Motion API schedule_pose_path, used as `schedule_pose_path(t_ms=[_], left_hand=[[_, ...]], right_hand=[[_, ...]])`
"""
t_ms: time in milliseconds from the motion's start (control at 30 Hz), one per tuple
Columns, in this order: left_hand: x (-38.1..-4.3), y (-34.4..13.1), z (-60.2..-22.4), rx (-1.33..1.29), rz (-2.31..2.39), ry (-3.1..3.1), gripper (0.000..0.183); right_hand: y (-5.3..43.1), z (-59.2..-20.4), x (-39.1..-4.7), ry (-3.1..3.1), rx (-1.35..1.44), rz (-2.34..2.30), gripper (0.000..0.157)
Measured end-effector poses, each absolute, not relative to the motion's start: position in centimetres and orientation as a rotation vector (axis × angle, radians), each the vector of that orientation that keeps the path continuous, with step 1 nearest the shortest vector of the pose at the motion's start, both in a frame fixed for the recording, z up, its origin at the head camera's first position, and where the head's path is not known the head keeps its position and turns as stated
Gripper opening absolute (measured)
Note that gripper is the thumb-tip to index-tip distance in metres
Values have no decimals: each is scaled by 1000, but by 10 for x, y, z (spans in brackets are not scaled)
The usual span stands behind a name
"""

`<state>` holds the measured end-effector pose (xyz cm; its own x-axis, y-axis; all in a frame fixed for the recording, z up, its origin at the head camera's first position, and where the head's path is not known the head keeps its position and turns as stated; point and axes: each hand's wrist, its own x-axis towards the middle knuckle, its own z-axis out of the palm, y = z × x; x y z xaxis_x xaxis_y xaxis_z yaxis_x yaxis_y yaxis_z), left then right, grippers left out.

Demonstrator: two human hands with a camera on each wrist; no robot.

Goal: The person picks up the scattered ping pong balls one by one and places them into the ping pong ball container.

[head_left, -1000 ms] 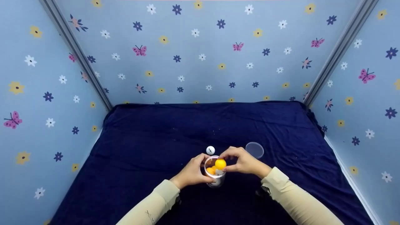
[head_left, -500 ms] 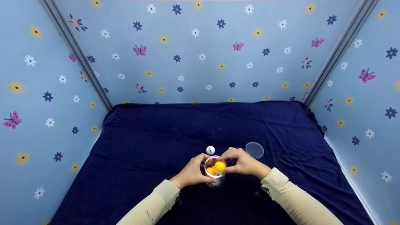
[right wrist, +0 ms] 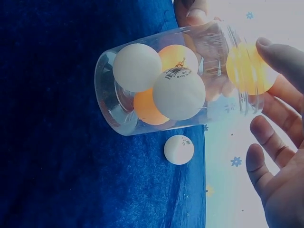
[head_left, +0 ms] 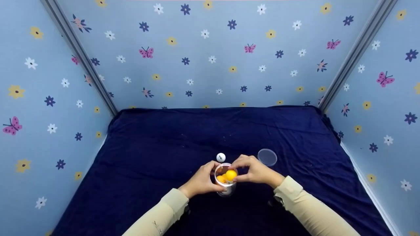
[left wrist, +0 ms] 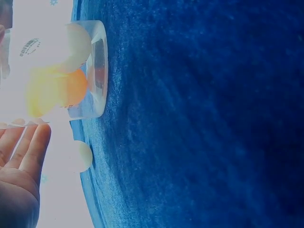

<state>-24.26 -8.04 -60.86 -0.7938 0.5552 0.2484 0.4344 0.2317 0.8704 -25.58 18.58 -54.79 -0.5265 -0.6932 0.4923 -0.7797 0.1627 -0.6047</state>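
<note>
My left hand (head_left: pixel 204 179) grips a clear plastic jar (right wrist: pixel 110 90) near its mouth, thumb on the near side and fingers on the far side. Inside the jar, white balls (right wrist: pixel 179 95) and orange balls (right wrist: pixel 151 107) lie together toward the bottom; they look like table tennis balls. Between thumb and fingers, my right hand (head_left: pixel 254 169) pinches a yellow-orange table tennis ball (head_left: pixel 231 174) right at the jar's mouth, partly inside the rim. In the right wrist view that ball (right wrist: pixel 249 69) sits at the threaded neck, above the others.
A loose white table tennis ball (head_left: pixel 221 157) lies on the dark blue cloth (head_left: pixel 183 131) just behind the jar. To the right, beyond my right hand, a clear round lid (head_left: pixel 267 157) lies flat. Flower-patterned walls (head_left: pixel 210 49) enclose the table at the back and sides.
My right hand has lowered the yellow-orange ball a little, from above the rim into the jar's mouth. The left hand and jar have stayed in place.
</note>
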Motion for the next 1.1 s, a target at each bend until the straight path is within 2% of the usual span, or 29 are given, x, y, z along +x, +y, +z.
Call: schedule_pose_path(t_ms=[167,467,1100], left_hand=[[-242,-80,-608,961,1622,2369,77],[-241,-79,-607,980,1615,2383,77],[-241,-81,-606,1025,1591,2371,80]], right_hand=[[189,-561,-262,-2317,1465,1305,33],[191,-561,-262,-2286,1470,1329,29],[204,-574,-257,-2291,1258,1440,49]])
